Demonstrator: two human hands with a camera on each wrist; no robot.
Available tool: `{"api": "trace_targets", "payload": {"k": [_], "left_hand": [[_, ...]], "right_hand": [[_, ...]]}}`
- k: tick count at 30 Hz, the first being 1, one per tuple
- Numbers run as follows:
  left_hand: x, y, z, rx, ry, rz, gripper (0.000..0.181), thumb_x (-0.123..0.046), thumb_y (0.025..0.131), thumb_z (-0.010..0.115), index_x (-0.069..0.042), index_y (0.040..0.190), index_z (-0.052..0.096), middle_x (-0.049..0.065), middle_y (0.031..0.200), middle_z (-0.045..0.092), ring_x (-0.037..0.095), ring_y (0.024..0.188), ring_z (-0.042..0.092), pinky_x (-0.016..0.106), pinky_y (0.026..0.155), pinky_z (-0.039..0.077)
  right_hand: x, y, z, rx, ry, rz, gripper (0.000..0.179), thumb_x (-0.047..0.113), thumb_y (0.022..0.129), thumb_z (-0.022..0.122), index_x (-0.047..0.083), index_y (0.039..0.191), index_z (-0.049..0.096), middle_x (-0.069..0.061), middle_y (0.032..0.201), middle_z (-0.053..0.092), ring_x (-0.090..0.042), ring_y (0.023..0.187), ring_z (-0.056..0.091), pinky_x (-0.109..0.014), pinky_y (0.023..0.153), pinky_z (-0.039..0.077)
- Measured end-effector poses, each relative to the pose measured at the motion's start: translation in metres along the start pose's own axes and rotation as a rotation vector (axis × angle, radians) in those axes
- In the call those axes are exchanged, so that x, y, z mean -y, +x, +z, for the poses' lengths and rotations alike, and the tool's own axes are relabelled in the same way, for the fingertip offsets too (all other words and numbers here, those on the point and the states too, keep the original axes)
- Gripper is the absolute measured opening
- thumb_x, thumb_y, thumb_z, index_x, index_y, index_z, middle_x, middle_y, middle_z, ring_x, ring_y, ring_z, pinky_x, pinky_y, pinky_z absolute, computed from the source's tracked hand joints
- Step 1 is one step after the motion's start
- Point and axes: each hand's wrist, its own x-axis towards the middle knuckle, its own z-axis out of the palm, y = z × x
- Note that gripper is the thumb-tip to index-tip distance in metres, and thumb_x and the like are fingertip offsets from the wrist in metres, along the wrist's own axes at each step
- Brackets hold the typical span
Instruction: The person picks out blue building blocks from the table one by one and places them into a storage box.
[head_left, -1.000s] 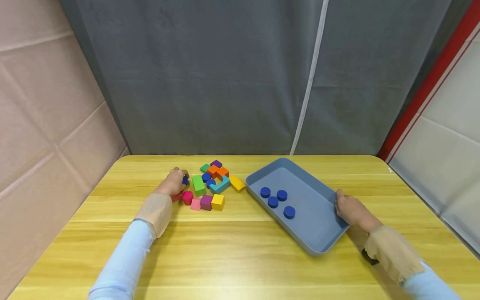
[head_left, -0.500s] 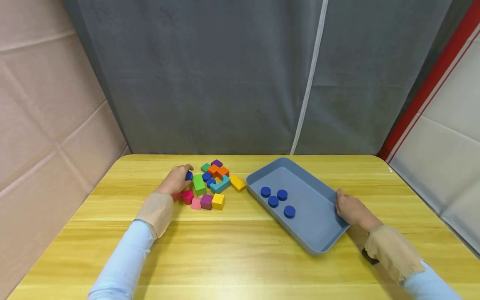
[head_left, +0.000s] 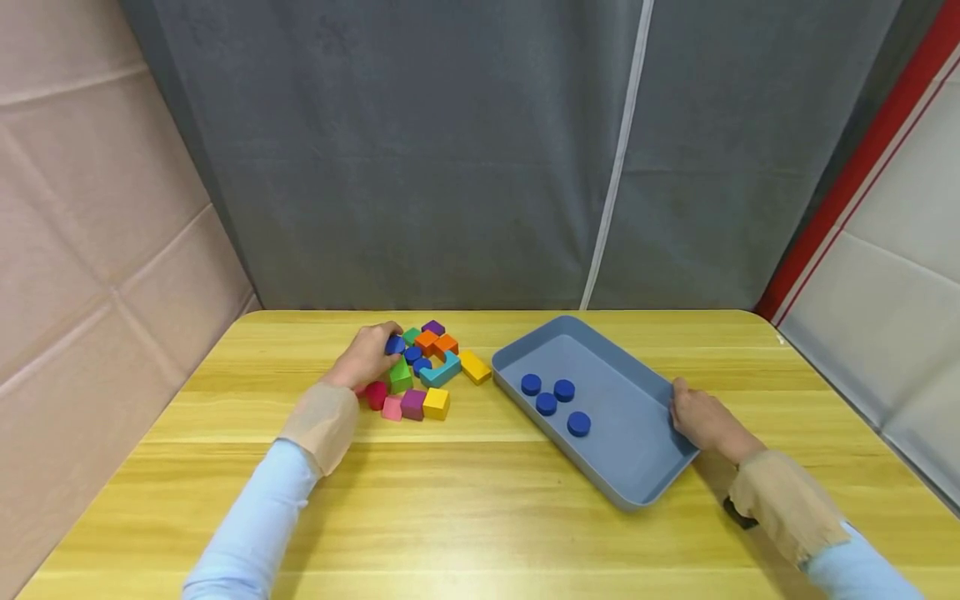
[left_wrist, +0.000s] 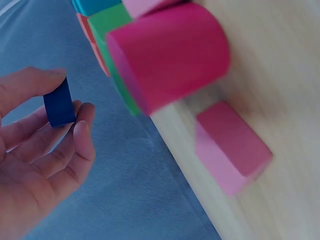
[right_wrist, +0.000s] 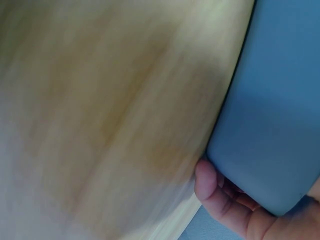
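Note:
In the head view my left hand [head_left: 363, 358] is over the left side of a block pile, pinching a blue round disc [head_left: 394, 344]. The left wrist view shows that disc [left_wrist: 60, 106] edge-on between thumb and fingertips, clear of the other blocks. My right hand [head_left: 707, 418] grips the right wall of a grey-blue tray [head_left: 630, 442]; in the right wrist view its fingers [right_wrist: 220, 197] curl at the tray's outer side. Several blue discs [head_left: 579, 424] lie flat inside the tray. Two more blue discs [head_left: 413, 354] sit among the blocks beside the left hand.
Around the left hand lie a green block [head_left: 401, 377], a magenta cylinder [head_left: 377, 395], a light-blue curved block [head_left: 441, 372], orange blocks [head_left: 446, 343], a yellow block [head_left: 475, 367] and a purple cube [head_left: 412, 405]. A grey curtain [head_left: 420, 167] hangs behind the wooden table [head_left: 450, 508].
My left hand has risen and moved right with the blue disc, now covering part of the green block. The right hand and tray have stayed in place.

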Motion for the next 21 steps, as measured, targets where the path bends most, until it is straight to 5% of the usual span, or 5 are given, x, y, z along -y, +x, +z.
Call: {"api": "trace_targets", "payload": {"k": [13,21], "left_hand": [[-0.018,-0.002,0.003,-0.028,0.007,0.132,0.039,-0.005,0.081,0.064,0.006,0.115,0.051,0.023,0.109,0.057,0.031,0.095,0.056,0.040,0.085,0.045],[-0.031,-0.004,0.004,-0.008,0.014,0.153,0.038,-0.007,0.081,0.064,0.006,0.115,0.052,0.022,0.107,0.058,0.030,0.092,0.057,0.039,0.083,0.047]], "right_hand": [[0.002,-0.001,-0.001,0.005,-0.005,0.017,0.011,-0.001,0.085,0.044,-0.008,0.084,0.036,-0.008,0.056,0.042,-0.019,0.047,0.044,-0.030,0.041,0.037],[0.001,-0.001,0.000,-0.014,-0.012,0.005,0.010,-0.002,0.085,0.044,-0.007,0.083,0.036,-0.008,0.055,0.042,-0.019,0.046,0.045,-0.031,0.041,0.037]]}}
